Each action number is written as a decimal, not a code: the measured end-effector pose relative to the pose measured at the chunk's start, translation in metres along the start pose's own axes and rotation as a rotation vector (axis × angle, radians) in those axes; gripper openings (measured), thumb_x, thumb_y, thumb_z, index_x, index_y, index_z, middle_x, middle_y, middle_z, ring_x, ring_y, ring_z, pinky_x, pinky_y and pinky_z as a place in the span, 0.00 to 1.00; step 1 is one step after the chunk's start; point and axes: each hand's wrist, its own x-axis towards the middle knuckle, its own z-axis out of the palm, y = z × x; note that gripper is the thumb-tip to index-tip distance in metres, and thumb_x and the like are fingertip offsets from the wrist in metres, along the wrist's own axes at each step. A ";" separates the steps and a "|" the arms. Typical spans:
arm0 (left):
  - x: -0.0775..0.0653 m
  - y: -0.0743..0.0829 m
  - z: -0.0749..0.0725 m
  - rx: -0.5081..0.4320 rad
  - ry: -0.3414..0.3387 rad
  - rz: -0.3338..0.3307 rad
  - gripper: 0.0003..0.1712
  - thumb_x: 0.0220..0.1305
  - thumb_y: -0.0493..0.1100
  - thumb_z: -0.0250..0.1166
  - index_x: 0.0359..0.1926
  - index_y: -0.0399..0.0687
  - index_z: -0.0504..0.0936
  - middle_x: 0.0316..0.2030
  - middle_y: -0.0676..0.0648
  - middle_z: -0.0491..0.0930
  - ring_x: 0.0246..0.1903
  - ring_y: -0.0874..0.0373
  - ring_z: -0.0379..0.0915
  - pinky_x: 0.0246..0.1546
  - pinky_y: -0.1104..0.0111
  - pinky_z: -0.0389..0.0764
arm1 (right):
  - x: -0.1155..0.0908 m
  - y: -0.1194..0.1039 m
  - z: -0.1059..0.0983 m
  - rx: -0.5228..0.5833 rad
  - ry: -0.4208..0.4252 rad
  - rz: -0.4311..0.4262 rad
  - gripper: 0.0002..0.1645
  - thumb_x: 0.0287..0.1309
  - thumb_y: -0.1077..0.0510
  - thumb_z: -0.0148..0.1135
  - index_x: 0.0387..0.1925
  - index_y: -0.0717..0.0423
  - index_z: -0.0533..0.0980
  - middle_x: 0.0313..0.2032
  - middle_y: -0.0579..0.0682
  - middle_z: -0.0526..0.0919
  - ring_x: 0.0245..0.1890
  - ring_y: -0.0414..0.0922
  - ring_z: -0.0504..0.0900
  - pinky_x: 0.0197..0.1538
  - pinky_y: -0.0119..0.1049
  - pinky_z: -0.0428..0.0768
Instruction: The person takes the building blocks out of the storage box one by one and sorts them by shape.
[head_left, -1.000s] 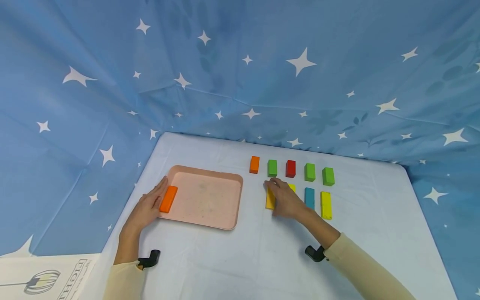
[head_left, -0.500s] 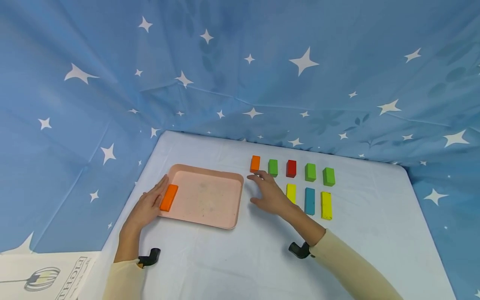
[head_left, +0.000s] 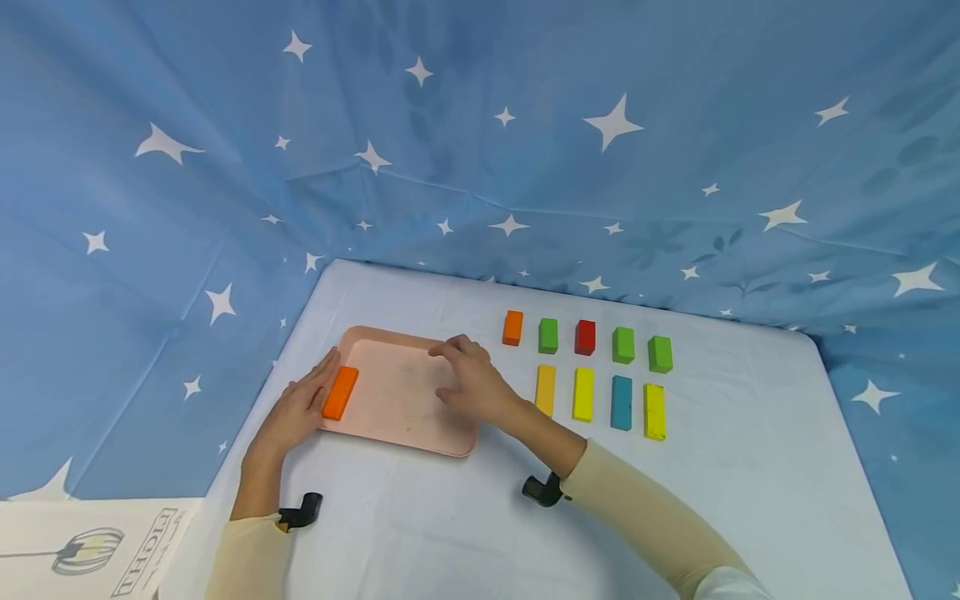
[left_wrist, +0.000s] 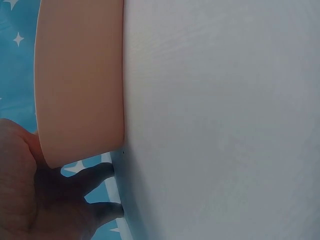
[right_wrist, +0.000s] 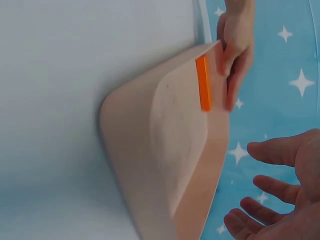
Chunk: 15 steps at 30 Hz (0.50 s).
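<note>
My left hand [head_left: 294,410] rests at the left end of the shallow pink tray [head_left: 405,442], fingers stretched out along the outer side and thumb at the rim. In the right wrist view, its thumb overlaps the wall near an orange block [right_wrist: 203,82]. That orange block [head_left: 341,393] lies inside the tray against the left wall. Over the tray's right part hovers my right hand [head_left: 474,383], thumb and fingers spread, nothing between them. The right wrist view has the loosely bent fingers [right_wrist: 265,215] apart from the tray [right_wrist: 135,135].
Right of the tray stand two rows of blocks. The back row has an orange block [head_left: 512,328], a red block [head_left: 586,337] and several green ones [head_left: 623,345]. In front are an orange-yellow block [head_left: 545,388], yellow ones [head_left: 582,394] and a blue block [head_left: 621,403].
My right hand has left the orange-yellow block in the front row and moved left over the tray, uncovering that block. The left hand has stayed at the tray's left end.
</note>
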 end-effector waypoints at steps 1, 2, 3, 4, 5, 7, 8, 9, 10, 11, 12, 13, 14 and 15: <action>0.000 0.000 0.000 0.000 -0.001 -0.002 0.35 0.84 0.45 0.48 0.84 0.60 0.47 0.84 0.49 0.46 0.81 0.35 0.45 0.73 0.24 0.39 | 0.003 -0.004 0.002 0.002 -0.007 -0.009 0.33 0.62 0.61 0.71 0.68 0.57 0.73 0.65 0.56 0.73 0.62 0.52 0.75 0.67 0.48 0.79; 0.000 0.001 0.000 0.001 -0.002 -0.005 0.35 0.84 0.44 0.48 0.84 0.60 0.48 0.84 0.49 0.46 0.81 0.35 0.45 0.73 0.24 0.39 | 0.005 -0.007 0.004 0.003 -0.015 -0.022 0.33 0.61 0.62 0.71 0.68 0.57 0.73 0.65 0.56 0.73 0.61 0.53 0.77 0.65 0.46 0.80; 0.001 0.001 -0.001 0.001 -0.004 -0.009 0.35 0.84 0.44 0.48 0.84 0.60 0.47 0.84 0.49 0.46 0.81 0.35 0.44 0.74 0.25 0.38 | 0.008 -0.010 0.007 0.002 -0.022 -0.034 0.33 0.61 0.62 0.70 0.68 0.57 0.73 0.65 0.56 0.73 0.59 0.52 0.79 0.62 0.45 0.81; 0.001 0.001 -0.001 0.001 -0.007 -0.012 0.35 0.84 0.44 0.48 0.84 0.60 0.47 0.84 0.49 0.46 0.81 0.35 0.44 0.74 0.25 0.38 | 0.010 -0.013 0.009 -0.002 -0.026 -0.047 0.33 0.61 0.63 0.70 0.68 0.58 0.73 0.64 0.56 0.73 0.57 0.52 0.80 0.60 0.42 0.82; 0.002 0.001 -0.001 -0.001 -0.010 -0.013 0.35 0.84 0.44 0.47 0.84 0.60 0.47 0.84 0.49 0.46 0.81 0.35 0.44 0.74 0.25 0.38 | 0.012 -0.016 0.011 -0.007 -0.030 -0.055 0.33 0.61 0.63 0.69 0.67 0.57 0.73 0.64 0.56 0.73 0.55 0.51 0.81 0.57 0.39 0.83; 0.003 0.002 -0.002 -0.004 -0.010 -0.012 0.35 0.84 0.44 0.47 0.84 0.59 0.47 0.84 0.49 0.46 0.81 0.35 0.43 0.74 0.25 0.37 | 0.016 -0.021 0.016 -0.014 -0.038 -0.059 0.32 0.61 0.64 0.69 0.67 0.57 0.74 0.65 0.55 0.73 0.52 0.49 0.82 0.51 0.35 0.85; 0.003 0.002 -0.002 -0.006 -0.010 -0.010 0.35 0.84 0.44 0.47 0.84 0.59 0.47 0.84 0.49 0.46 0.81 0.35 0.43 0.74 0.25 0.37 | 0.018 -0.023 0.019 -0.032 -0.039 -0.060 0.32 0.61 0.63 0.69 0.67 0.56 0.74 0.65 0.55 0.73 0.52 0.47 0.82 0.50 0.33 0.84; 0.004 0.002 -0.002 -0.010 -0.011 -0.010 0.35 0.84 0.44 0.47 0.84 0.58 0.48 0.84 0.49 0.46 0.81 0.35 0.43 0.74 0.25 0.37 | 0.021 -0.025 0.022 -0.043 -0.045 -0.054 0.32 0.62 0.62 0.69 0.67 0.55 0.74 0.65 0.54 0.73 0.51 0.46 0.81 0.51 0.32 0.83; 0.004 0.001 -0.002 -0.011 -0.012 -0.010 0.35 0.84 0.43 0.47 0.84 0.58 0.48 0.84 0.49 0.46 0.81 0.35 0.43 0.74 0.25 0.37 | 0.023 -0.027 0.026 -0.052 -0.052 -0.046 0.32 0.62 0.62 0.69 0.67 0.55 0.74 0.66 0.54 0.73 0.52 0.45 0.80 0.52 0.31 0.83; 0.004 0.001 -0.002 -0.011 -0.014 -0.013 0.35 0.84 0.43 0.47 0.84 0.58 0.48 0.84 0.49 0.46 0.81 0.35 0.43 0.74 0.25 0.37 | 0.026 -0.029 0.030 -0.063 -0.062 -0.036 0.32 0.62 0.61 0.70 0.68 0.54 0.74 0.66 0.53 0.72 0.52 0.44 0.79 0.54 0.30 0.82; 0.003 0.001 -0.002 -0.011 -0.015 -0.017 0.35 0.84 0.43 0.47 0.84 0.58 0.48 0.84 0.49 0.46 0.81 0.35 0.44 0.74 0.25 0.37 | 0.029 -0.030 0.035 -0.070 -0.074 -0.028 0.32 0.62 0.60 0.70 0.68 0.53 0.75 0.66 0.52 0.72 0.53 0.43 0.78 0.54 0.30 0.82; 0.003 0.001 -0.002 -0.012 -0.016 -0.021 0.35 0.84 0.42 0.47 0.84 0.59 0.48 0.84 0.49 0.46 0.81 0.35 0.44 0.74 0.25 0.37 | 0.031 -0.032 0.039 -0.076 -0.087 -0.020 0.32 0.62 0.59 0.70 0.68 0.52 0.75 0.65 0.51 0.72 0.53 0.43 0.77 0.55 0.30 0.81; 0.002 0.000 -0.001 -0.012 -0.016 -0.026 0.35 0.84 0.42 0.47 0.84 0.59 0.47 0.84 0.49 0.46 0.81 0.35 0.44 0.75 0.26 0.37 | 0.034 -0.034 0.044 -0.082 -0.099 -0.014 0.32 0.62 0.58 0.70 0.68 0.52 0.75 0.65 0.50 0.72 0.54 0.43 0.76 0.56 0.30 0.81; 0.002 0.000 -0.001 -0.015 -0.018 -0.029 0.35 0.84 0.42 0.47 0.84 0.60 0.47 0.84 0.49 0.46 0.81 0.35 0.44 0.75 0.26 0.36 | 0.036 -0.036 0.049 -0.087 -0.111 -0.012 0.32 0.62 0.58 0.70 0.68 0.51 0.75 0.65 0.49 0.72 0.55 0.43 0.76 0.56 0.30 0.81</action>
